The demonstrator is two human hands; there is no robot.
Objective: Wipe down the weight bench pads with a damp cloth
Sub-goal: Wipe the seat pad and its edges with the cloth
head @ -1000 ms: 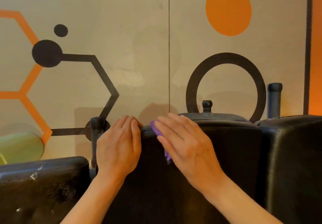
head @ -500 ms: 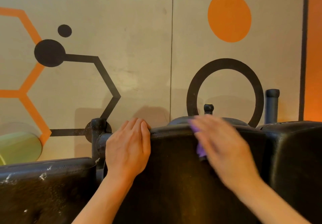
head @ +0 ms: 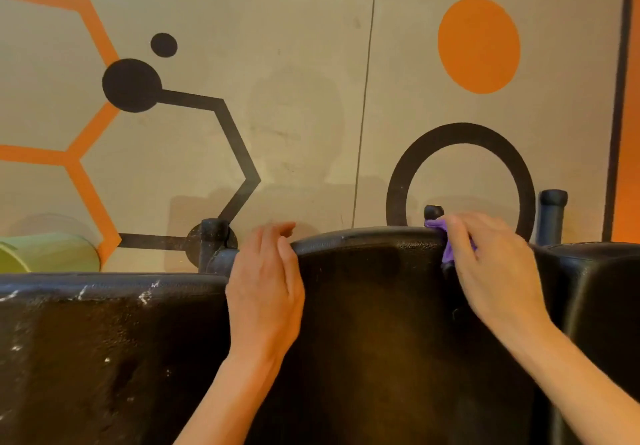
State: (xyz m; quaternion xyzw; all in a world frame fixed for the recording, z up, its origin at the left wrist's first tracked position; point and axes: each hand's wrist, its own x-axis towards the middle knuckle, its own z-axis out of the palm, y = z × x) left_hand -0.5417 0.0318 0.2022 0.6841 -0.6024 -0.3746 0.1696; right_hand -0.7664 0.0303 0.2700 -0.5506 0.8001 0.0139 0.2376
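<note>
A black padded bench back (head: 374, 306) stands upright in front of me, its top edge near the wall. My left hand (head: 265, 288) rests on the pad's upper left corner, fingers straight and laid over the edge. My right hand (head: 491, 268) presses a small purple cloth (head: 446, 240) against the pad's upper right corner; only a strip of the cloth shows beside my fingers.
A worn black pad (head: 104, 340) with white scuffs sits to the left, another black pad (head: 602, 306) to the right. Black metal posts (head: 552, 216) rise behind the pads. A green cylinder (head: 48, 252) lies at far left against the painted wall.
My right hand has slid the purple cloth rightward along the pad's top edge, from near my left hand to the right corner. My left hand has stayed on the left corner.
</note>
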